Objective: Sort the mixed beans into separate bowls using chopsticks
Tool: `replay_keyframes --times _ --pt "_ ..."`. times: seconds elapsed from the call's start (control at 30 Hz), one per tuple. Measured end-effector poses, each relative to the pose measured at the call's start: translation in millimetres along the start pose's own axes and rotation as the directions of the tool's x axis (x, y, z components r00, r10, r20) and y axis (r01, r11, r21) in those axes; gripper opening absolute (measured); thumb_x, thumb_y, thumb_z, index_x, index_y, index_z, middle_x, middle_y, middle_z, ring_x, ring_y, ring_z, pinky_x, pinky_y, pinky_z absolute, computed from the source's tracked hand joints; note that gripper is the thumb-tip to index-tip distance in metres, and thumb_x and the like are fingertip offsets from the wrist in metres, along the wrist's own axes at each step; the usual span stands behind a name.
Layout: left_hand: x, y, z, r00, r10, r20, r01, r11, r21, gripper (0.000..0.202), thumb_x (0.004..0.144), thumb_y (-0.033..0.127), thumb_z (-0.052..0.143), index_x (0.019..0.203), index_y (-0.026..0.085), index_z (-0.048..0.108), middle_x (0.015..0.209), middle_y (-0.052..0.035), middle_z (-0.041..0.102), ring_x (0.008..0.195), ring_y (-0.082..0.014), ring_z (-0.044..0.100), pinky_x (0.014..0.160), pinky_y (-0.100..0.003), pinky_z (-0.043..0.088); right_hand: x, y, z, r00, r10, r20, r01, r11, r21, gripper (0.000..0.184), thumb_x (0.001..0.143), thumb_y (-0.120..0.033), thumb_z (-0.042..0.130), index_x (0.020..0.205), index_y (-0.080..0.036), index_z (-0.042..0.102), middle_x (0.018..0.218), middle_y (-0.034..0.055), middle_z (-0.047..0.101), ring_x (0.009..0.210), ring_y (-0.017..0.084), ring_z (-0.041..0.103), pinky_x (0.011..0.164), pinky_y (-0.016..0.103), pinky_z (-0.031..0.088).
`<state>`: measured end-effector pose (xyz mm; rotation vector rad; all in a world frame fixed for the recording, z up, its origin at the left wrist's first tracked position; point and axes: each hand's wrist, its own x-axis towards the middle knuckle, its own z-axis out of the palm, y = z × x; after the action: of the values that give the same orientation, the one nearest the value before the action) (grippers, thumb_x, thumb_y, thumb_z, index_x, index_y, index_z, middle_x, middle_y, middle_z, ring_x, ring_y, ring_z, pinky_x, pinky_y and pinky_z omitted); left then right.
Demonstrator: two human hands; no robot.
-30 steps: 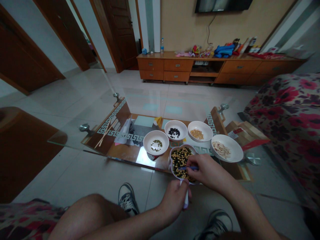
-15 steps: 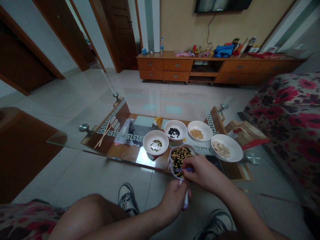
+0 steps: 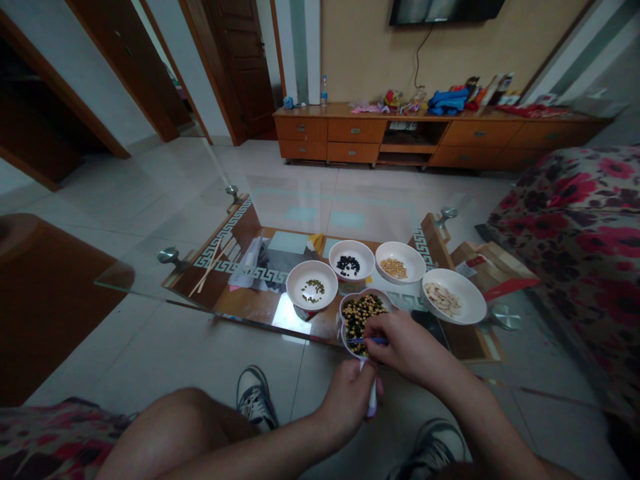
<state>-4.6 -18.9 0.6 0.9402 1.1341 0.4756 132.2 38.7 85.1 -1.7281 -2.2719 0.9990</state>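
My left hand (image 3: 347,397) grips the white handle of a heart-shaped white dish (image 3: 361,319) holding mixed yellow and black beans. My right hand (image 3: 405,347) pinches a thin blue stick (image 3: 367,341), whose tip lies over the beans. Beyond the dish stand several white bowls: green beans in one (image 3: 300,283), black beans in another (image 3: 363,257), yellow beans in a third (image 3: 413,257), and pale flakes in a wider one (image 3: 473,303).
The bowls stand on a glass coffee table (image 3: 220,267) with a patterned border, and loose chopsticks (image 3: 213,265) and papers (image 3: 250,263) lie under or on it. A cardboard box (image 3: 493,270) and a floral sofa (image 3: 575,227) are to the right.
My right hand and the blue stick have shifted slightly left over the dish. The dish and my left hand stay nearly still.
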Motion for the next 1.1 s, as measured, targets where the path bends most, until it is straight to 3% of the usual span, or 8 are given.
replay_keyframes --times 0.27,0.43,0.6,0.8,0.97,1.1 --pt "-1 3 0.9 1.0 -0.008 -0.011 0.008 1.0 0.016 0.066 0.077 0.083 0.032 0.062 0.022 0.052 0.044 0.0032 0.041 0.041 -0.0129 0.043 0.045 -0.026 0.033 0 5 -4 0.999 -0.003 -0.052 0.003 1.0 0.007 0.017 0.084 -0.023 0.057 0.074 -0.019 0.07 0.068 0.0027 0.068 0.06 0.014 0.057 0.056 0.024 0.034" --pt "1 1 2.7 1.0 -0.01 -0.004 0.01 1.0 0.027 0.07 0.076 0.087 0.028 0.062 0.022 0.051 0.044 0.0027 0.041 0.041 -0.013 0.042 0.045 -0.026 0.033 6 2 -7 0.97 -0.032 -0.24 0.033 0.999 0.002 0.017 0.087 -0.027 0.056 0.085 -0.021 0.073 0.079 0.004 0.074 0.068 0.017 0.064 0.062 0.026 0.04" --pt "1 0 2.9 1.0 0.002 -0.016 -0.002 1.0 -0.003 0.07 0.073 0.089 0.033 0.061 0.022 0.049 0.047 0.003 0.041 0.041 -0.012 0.041 0.044 -0.026 0.033 20 -20 2 0.91 -0.053 -0.41 0.064 0.998 0.013 0.018 0.09 -0.028 0.057 0.093 -0.022 0.074 0.088 0.0054 0.076 0.08 0.019 0.067 0.071 0.028 0.044" --pt "5 -5 2.0 1.0 0.025 -0.011 -0.025 1.0 -0.009 0.069 0.076 0.087 0.034 0.061 0.021 0.05 0.047 0.0028 0.042 0.041 -0.0122 0.042 0.044 -0.026 0.031 29 -35 6 0.886 -0.023 -0.462 0.032 0.999 0.012 0.018 0.093 -0.031 0.057 0.094 -0.022 0.073 0.09 0.0048 0.076 0.082 0.02 0.068 0.072 0.028 0.043" --pt "1 0 1.3 1.0 0.005 -0.018 -0.004 1.0 0.011 0.069 0.075 0.088 0.034 0.062 0.021 0.05 0.047 0.0037 0.04 0.043 -0.0126 0.042 0.046 -0.026 0.033 20 -24 -2 0.866 0.006 -0.499 0.004 1.0 0.019 0.02 0.092 -0.032 0.057 0.096 -0.022 0.074 0.089 0.0059 0.076 0.081 0.02 0.069 0.072 0.029 0.045" --pt "-2 4 1.1 1.0 -0.016 -0.013 0.016 0.999 0.028 0.072 0.073 0.09 0.031 0.062 0.022 0.049 0.046 0.0039 0.039 0.042 -0.0122 0.04 0.047 -0.027 0.033 10 -10 -8 0.884 0.025 -0.467 -0.018 1.0 0.018 0.022 0.092 -0.034 0.054 0.095 -0.024 0.073 0.086 0.0046 0.076 0.078 0.02 0.069 0.07 0.029 0.045"
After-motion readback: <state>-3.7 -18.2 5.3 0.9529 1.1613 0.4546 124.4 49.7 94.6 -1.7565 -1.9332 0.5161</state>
